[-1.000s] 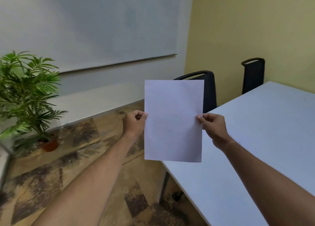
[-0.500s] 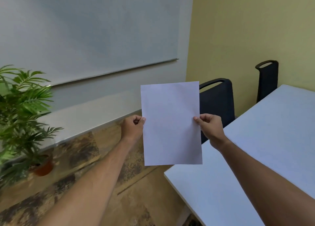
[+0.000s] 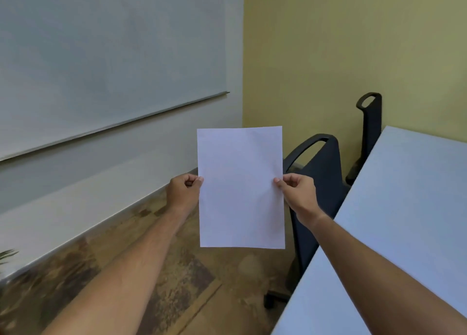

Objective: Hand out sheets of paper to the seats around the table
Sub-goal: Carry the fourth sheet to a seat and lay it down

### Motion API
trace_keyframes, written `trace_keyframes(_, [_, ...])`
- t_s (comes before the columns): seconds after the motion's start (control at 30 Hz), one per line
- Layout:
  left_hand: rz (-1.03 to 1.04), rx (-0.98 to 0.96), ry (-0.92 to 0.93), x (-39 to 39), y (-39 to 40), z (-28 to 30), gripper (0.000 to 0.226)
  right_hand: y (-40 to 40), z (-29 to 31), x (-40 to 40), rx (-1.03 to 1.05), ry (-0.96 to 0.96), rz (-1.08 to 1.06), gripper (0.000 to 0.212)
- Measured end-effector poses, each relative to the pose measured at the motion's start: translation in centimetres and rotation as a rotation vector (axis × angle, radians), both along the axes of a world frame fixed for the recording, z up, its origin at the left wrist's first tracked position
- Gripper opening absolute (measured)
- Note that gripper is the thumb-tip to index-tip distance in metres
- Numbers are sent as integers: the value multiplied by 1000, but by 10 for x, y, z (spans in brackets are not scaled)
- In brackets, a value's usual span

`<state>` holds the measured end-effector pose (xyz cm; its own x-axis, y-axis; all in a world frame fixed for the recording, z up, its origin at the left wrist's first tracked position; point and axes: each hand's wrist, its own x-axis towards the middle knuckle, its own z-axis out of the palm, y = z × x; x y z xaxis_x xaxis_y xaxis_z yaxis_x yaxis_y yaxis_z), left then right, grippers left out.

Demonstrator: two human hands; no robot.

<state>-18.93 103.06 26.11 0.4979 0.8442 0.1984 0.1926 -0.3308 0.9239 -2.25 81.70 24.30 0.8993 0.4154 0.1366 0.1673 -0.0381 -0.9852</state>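
A blank white sheet of paper (image 3: 240, 186) is held upright in front of me, over the floor to the left of the white table (image 3: 404, 221). My left hand (image 3: 183, 190) pinches its left edge and my right hand (image 3: 297, 191) pinches its right edge, both about halfway up. Whether more than one sheet is in the grip cannot be told. A black chair (image 3: 319, 183) stands at the table's left side just behind the sheet, and a second black chair (image 3: 370, 127) stands farther back.
A grey wall with a pulled-down blind (image 3: 101, 56) runs along the left, a yellow wall (image 3: 341, 43) at the back. Patterned brown floor (image 3: 177, 271) lies between the wall and the table. A plant's leaf tips (image 3: 6, 255) show at the left edge.
The view has swung right and forward: the plant has slid almost out of frame, the chairs and the table have shifted right. Both hands keep the same grip on the sheet.
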Motion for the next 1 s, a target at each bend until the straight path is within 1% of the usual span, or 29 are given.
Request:
trace_keyframes(0.1, [-50,19,8,33,28,2,23,17,2,21,-17,-2,-49,13])
trace_keyframes(0.17, [-141,39,11,82,68,3,19,45,-1,50,-3,-13,-155,12])
trace_keyframes(0.2, [-153,29,7,86,70,4,18,44,3,51,0,-8,-158,12])
trace_keyframes(0.27, [-264,39,-12,133,106,12,20,72,1,77,15,-4,-272,11])
trace_keyframes(0.3, [-281,39,-26,138,106,12,22,70,2,76,19,-1,-277,10])
trace_keyframes(0.37, [-379,21,-37,181,140,21,24,99,3,100,22,7,-386,10])
trace_keyframes(0.4, [-382,20,-43,184,141,22,23,99,4,100,28,10,-387,9])
trace_keyframes(0.47, [-429,23,-48,220,156,22,18,109,6,116,19,14,-459,8])
trace_keyframes(0.5, [-426,29,-50,223,156,21,14,108,7,117,25,17,-453,8])
trace_keyframes(0.57, [-465,30,-39,261,170,21,10,118,10,139,5,2,-522,9])
trace_keyframes(0.6, [-463,24,-37,263,171,20,10,119,11,139,6,7,-517,10])
trace_keyframes(0.67, [-534,16,-36,310,176,16,12,120,11,168,-1,-13,-605,11])
trace_keyframes(0.7, [-544,6,-41,313,176,15,13,119,13,170,-4,-16,-598,12])
trace_keyframes(0.77, [-593,-3,-55,362,179,12,15,121,12,204,-14,-35,-653,13])
trace_keyframes(0.8, [-600,-10,-64,365,179,14,15,121,14,207,-1,-36,-643,14])
trace_keyframes(0.87, [-636,1,-81,418,178,12,16,123,14,249,29,-46,-673,16])
trace_keyframes(0.9, [-643,-10,-85,421,178,13,17,123,17,252,40,-48,-660,16])
trace_keyframes(0.97, [-657,11,-93,483,174,16,17,121,19,306,59,-59,-691,16])
trace_keyframes(1.0, [-651,10,-101,486,177,18,18,122,22,310,67,-56,-681,16])
